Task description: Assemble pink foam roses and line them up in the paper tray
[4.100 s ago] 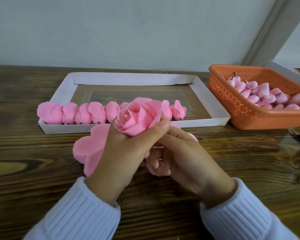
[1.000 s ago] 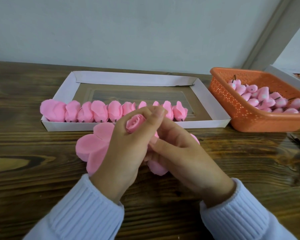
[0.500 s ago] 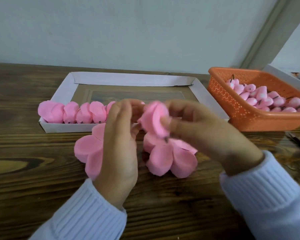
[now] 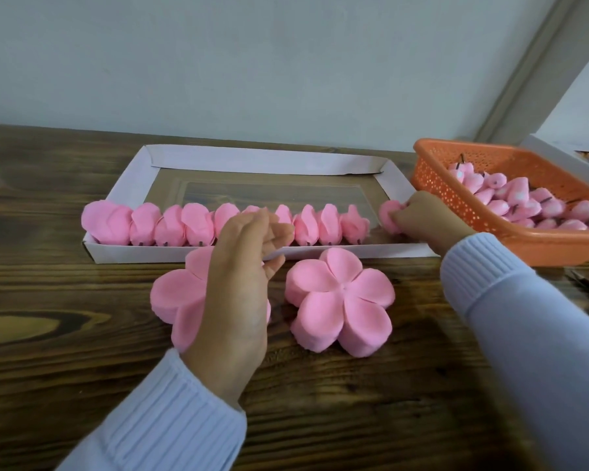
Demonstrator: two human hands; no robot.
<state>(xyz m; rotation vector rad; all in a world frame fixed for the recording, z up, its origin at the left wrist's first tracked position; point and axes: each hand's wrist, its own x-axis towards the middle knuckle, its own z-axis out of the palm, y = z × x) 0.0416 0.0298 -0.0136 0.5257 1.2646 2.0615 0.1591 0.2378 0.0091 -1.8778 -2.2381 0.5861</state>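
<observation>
Finished roses (image 4: 191,226) line the near wall of the paper tray (image 4: 259,161), probably so it props them. The left hand (image 4: 242,277) hovers over a petal stack (image 4: 174,294), fingers loose and empty, seemingly ready for the next piece. The right hand (image 4: 425,219) pinches the end rose (image 4: 388,215) — a rounded pink bloom — at the row's right end.

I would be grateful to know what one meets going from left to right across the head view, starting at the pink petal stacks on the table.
left petal stack → left hand → right petal stack → rose pinched by the right hand → orange basket
</observation>
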